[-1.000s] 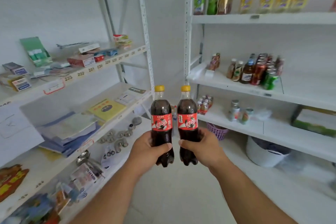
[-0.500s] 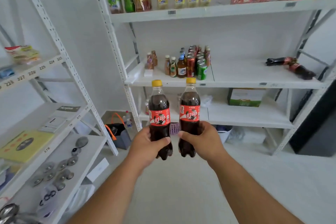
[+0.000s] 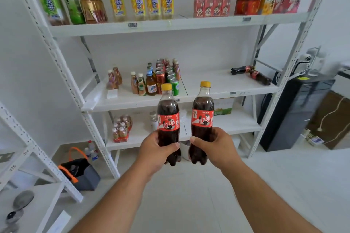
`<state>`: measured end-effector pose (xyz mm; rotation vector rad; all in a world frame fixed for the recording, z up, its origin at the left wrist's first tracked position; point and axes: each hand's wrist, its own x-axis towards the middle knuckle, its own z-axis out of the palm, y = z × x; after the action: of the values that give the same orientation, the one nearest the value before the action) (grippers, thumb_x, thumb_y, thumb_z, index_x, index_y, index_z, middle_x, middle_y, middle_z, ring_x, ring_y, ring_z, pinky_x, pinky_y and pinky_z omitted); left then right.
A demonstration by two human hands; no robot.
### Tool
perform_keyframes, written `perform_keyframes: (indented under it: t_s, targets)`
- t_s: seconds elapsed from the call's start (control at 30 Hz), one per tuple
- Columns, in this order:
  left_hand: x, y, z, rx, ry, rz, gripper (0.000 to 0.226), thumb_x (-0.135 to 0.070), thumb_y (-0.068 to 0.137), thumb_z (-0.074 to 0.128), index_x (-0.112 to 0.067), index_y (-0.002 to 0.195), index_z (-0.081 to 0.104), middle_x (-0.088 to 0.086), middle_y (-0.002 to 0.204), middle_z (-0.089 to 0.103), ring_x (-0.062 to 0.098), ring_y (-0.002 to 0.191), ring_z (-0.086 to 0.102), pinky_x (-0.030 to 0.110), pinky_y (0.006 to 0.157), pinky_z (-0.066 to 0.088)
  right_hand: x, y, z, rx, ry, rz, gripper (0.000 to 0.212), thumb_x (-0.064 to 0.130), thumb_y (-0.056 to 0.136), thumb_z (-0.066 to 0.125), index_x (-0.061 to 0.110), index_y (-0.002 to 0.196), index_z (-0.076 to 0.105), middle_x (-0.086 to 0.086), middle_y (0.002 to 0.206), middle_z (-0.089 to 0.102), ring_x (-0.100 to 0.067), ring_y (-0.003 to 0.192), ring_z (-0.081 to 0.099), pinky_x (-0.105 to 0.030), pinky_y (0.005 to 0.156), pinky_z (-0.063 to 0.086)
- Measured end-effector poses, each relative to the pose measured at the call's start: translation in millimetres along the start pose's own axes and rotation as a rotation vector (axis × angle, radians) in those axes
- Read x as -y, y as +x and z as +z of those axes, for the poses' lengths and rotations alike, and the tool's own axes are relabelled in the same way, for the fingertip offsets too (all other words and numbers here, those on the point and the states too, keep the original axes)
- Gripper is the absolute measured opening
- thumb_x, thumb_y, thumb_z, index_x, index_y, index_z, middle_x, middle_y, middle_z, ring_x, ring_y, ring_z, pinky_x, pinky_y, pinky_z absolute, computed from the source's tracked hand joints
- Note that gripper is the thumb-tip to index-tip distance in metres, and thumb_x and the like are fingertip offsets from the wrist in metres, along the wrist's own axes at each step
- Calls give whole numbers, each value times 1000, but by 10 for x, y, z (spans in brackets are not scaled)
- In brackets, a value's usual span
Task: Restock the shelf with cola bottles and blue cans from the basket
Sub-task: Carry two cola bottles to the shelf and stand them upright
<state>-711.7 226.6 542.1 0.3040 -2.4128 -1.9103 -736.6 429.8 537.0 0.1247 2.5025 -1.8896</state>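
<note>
My left hand (image 3: 154,150) grips the lower half of an upright cola bottle (image 3: 168,117) with a yellow cap and red label. My right hand (image 3: 216,147) holds a second, matching cola bottle (image 3: 202,117) upright beside it. Both bottles hang in front of the white shelf unit, level with the front edge of its middle shelf (image 3: 217,89). Two more cola bottles (image 3: 250,73) lie on their sides at the right end of that shelf. No blue cans or basket are identifiable in view.
Small bottles and red and green cans (image 3: 162,75) crowd the middle shelf's left part. Tall tea bottles and red cartons fill the top shelf (image 3: 170,24). A grey and orange bag (image 3: 79,172) sits on the floor at left. A black cabinet (image 3: 291,111) stands at right.
My view has swung right and come closer to the drinks shelf. Both hands still carry the bottles, which are now slightly farther apart.
</note>
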Motion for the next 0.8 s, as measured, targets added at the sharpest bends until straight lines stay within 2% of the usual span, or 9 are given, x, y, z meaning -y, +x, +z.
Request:
perform_keyframes:
  t_s: [0.13, 0.23, 0.33, 0.47, 0.6, 0.8]
  targets:
    - [-87, 303, 126, 57, -14, 6, 39, -21, 84, 87, -33, 117, 69, -13, 108, 77, 13, 97, 74, 37, 73, 63, 22, 240, -107, -35, -21, 5, 46, 40, 79, 90, 27, 117, 67, 11, 105, 75, -11, 97, 72, -26, 73, 56]
    - [-114, 579, 294, 76, -13, 2, 37, -22, 83, 88, -38, 110, 68, -14, 108, 76, 11, 98, 73, 38, 79, 62, -27, 501, -197, -61, -31, 13, 46, 40, 77, 91, 26, 115, 68, 11, 104, 76, -11, 96, 72, -34, 84, 60]
    - [-158, 887, 527, 78, -18, -3, 36, -20, 81, 89, -37, 106, 69, -11, 109, 78, 10, 100, 74, 37, 88, 61, -109, 853, -341, -72, -33, 18, 48, 42, 75, 91, 27, 114, 69, 11, 103, 77, -12, 95, 74, -40, 88, 62]
    - [-232, 1335, 920, 91, 8, -9, 36, -18, 80, 89, -35, 107, 72, -10, 108, 79, 10, 101, 75, 34, 90, 59, -194, 1370, -586, -54, -28, 2, 46, 40, 77, 91, 28, 114, 67, 13, 104, 75, -8, 96, 71, -32, 87, 58]
    - [-332, 1785, 1383, 74, 11, -50, 43, -22, 78, 90, -34, 116, 73, -11, 110, 80, 15, 104, 76, 47, 95, 61, -274, 1963, -913, -19, 6, -15, 37, 36, 77, 91, 36, 102, 64, 16, 100, 74, -7, 97, 72, -30, 86, 56]
    - [-456, 2286, 1981, 22, -35, -106, 43, -22, 78, 90, -32, 115, 72, -10, 110, 80, 19, 103, 77, 53, 94, 61, -410, 2715, -1382, 32, -26, 0, 53, 43, 73, 92, 28, 118, 69, 13, 108, 77, -11, 101, 73, -39, 96, 59]
